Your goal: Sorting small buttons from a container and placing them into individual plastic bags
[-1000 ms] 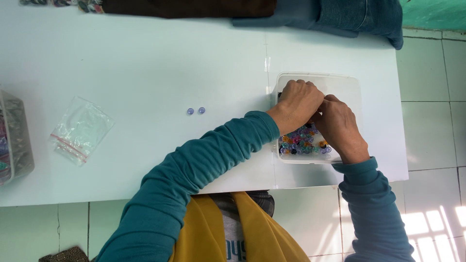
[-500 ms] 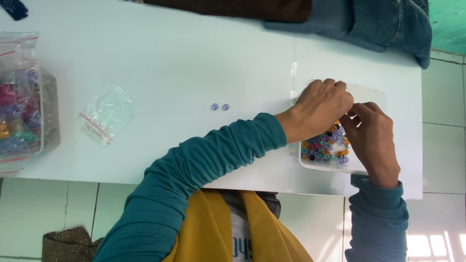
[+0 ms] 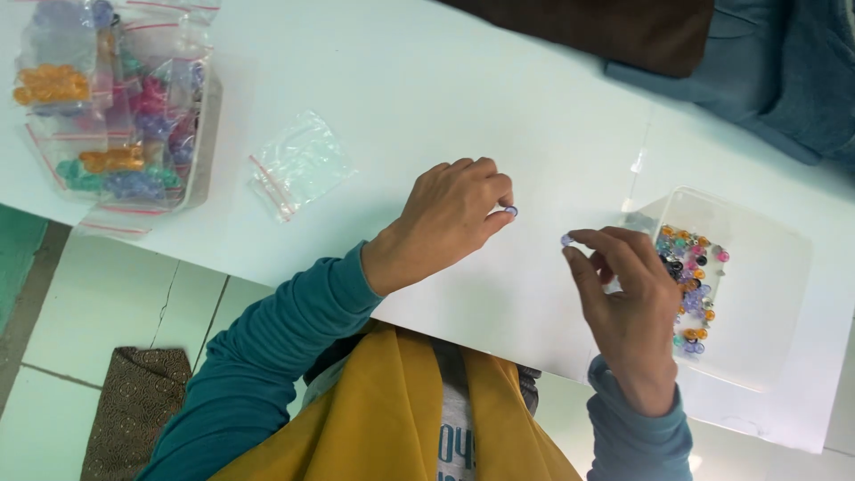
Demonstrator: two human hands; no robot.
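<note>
Small round pale-purple bead (image 3: 511, 211) sits pinched at fingertips of left hand (image 3: 450, 218), approx. mid-table, just over white tabletop (image 3: 427, 89); left fingers curled in, thumb & forefinger closed on it; whether bead touches table, cannot tell. Second small pale-purple bead (image 3: 566, 240) held same way at fingertips of right hand (image 3: 628, 303), thumb & forefinger nipped shut on it, other fingers loosely bent; the two beads near each other, not touching, w/ bare table between.

Just beside right hand, on its far side: shallow clear plastic tray (image 3: 766, 267) w/ mixed loose beads (image 3: 690, 285) — purple, orange, pink, teal, black — heaped along tray's edge nearest the hand; hand partly covers them.

Beyond left hand: small empty-looking clear zip bag w/ red seal strip (image 3: 298, 165), lying flat & crumpled, apart from hand. Further out at table corner: clear plastic tub (image 3: 200, 156) stuffed w/ zip bags of sorted beads (image 3: 107, 116), orange, purple, pink, teal.

Both arms in teal long sleeves (image 3: 267, 356); yellow cloth (image 3: 392, 419) at chest. Far table edge: dark brown fabric (image 3: 606, 31) & blue fabric (image 3: 784, 80). Tiled floor (image 3: 98, 303) below, patterned brown cloth (image 3: 134, 410) on it.
</note>
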